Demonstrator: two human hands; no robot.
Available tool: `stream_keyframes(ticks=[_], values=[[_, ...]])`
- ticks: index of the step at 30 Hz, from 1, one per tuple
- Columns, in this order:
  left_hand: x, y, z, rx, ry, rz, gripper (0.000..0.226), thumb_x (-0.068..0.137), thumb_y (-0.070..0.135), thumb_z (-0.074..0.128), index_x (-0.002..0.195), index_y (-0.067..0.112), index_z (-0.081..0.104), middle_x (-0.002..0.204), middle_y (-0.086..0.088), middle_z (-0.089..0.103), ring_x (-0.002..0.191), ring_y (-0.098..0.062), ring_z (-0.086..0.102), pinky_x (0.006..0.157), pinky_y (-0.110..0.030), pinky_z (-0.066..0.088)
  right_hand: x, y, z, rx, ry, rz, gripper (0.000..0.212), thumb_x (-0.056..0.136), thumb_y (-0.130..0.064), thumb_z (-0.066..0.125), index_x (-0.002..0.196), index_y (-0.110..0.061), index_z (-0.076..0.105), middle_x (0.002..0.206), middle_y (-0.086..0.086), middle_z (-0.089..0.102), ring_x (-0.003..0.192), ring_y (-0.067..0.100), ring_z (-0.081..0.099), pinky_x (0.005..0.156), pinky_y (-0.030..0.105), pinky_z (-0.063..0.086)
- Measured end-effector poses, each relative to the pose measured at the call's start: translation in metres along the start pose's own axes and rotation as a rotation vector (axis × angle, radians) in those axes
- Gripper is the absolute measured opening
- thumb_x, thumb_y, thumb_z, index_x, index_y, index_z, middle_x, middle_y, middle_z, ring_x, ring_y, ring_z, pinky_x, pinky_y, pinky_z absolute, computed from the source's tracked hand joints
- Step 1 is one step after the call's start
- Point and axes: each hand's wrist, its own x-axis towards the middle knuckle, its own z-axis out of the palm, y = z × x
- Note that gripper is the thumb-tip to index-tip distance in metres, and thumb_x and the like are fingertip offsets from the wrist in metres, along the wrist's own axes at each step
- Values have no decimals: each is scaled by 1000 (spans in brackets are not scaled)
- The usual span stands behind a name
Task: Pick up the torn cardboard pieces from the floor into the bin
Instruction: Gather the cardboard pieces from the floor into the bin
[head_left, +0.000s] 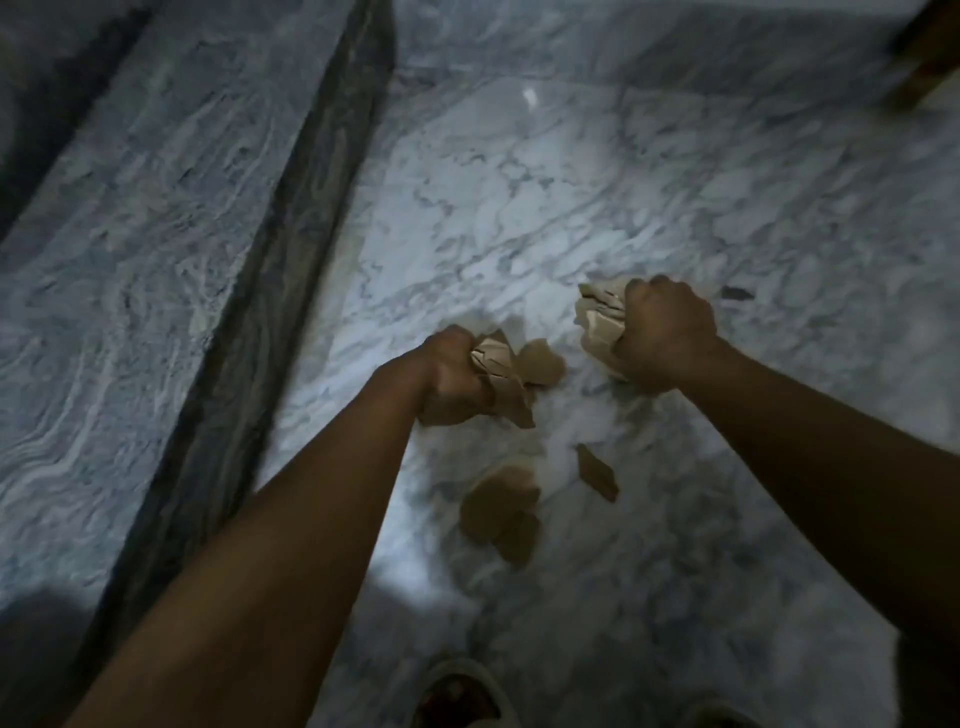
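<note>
One marble floor (519, 208), bearing the litter. Two hands, both clenched: left hand (452, 379) grasping a crumpled cardboard bundle (511, 374), right hand (665, 332) grasping a second bundle (600, 322), presumably bunched so each trip carries more. Several loose cardboard pieces (498, 512) lie on the floor nearer the person, one sliver (597, 473) just beside them. Bin: not in view; contents unknown.

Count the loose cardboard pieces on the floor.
3: a large piece below the left hand, a smaller piece overlapping it, a narrow piece to their right. A dark scrap beyond the right hand may be another.
</note>
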Motion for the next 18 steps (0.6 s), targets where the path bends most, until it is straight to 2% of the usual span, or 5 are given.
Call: stream_keyframes(ticks=[3, 5, 7, 12, 18], values=[[37, 15, 20, 259, 37, -11, 106, 27, 70, 66, 124, 28, 57, 138, 0, 51, 130, -25, 46, 99, -38, 45, -12, 18, 31, 181, 138, -30, 63, 82, -67, 55, 104, -8, 53, 97, 19, 61, 88, 41, 62, 71, 42, 52], [41, 16, 30, 370, 87, -19, 93, 37, 69, 68, 122, 33, 58, 150, 2, 35, 140, -30, 28, 107, -48, 38, -14, 21, 44, 277, 172, -102, 54, 82, -61, 58, 96, -9, 53, 87, 16, 61, 76, 37, 62, 60, 35, 47], [40, 17, 34, 356, 121, -18, 72, 48, 58, 66, 115, 31, 62, 144, 1, 37, 131, -30, 36, 101, -49, 43, -19, 21, 51, 287, 180, -140, 40, 80, -46, 71, 90, -11, 54, 81, 12, 61, 70, 33, 62, 56, 29, 39], [28, 22, 32, 64, 201, 42, 23, 61, 39, 53, 75, 21, 54, 80, -4, 59, 80, -30, 60, 69, -37, 49, -27, 18, 51, 330, 191, -59, 37, 81, -44, 74, 83, -16, 51, 77, 5, 58, 67, 24, 58, 56, 29, 36], [-7, 32, -2, -202, 306, 77, 24, 84, 16, 69, 89, 24, 47, 80, 6, 53, 67, -8, 50, 54, -15, 42, -7, 44, -2, 699, 29, 196, 36, 71, -46, 80, 86, -17, 65, 79, 0, 65, 77, 23, 65, 57, 27, 44]])
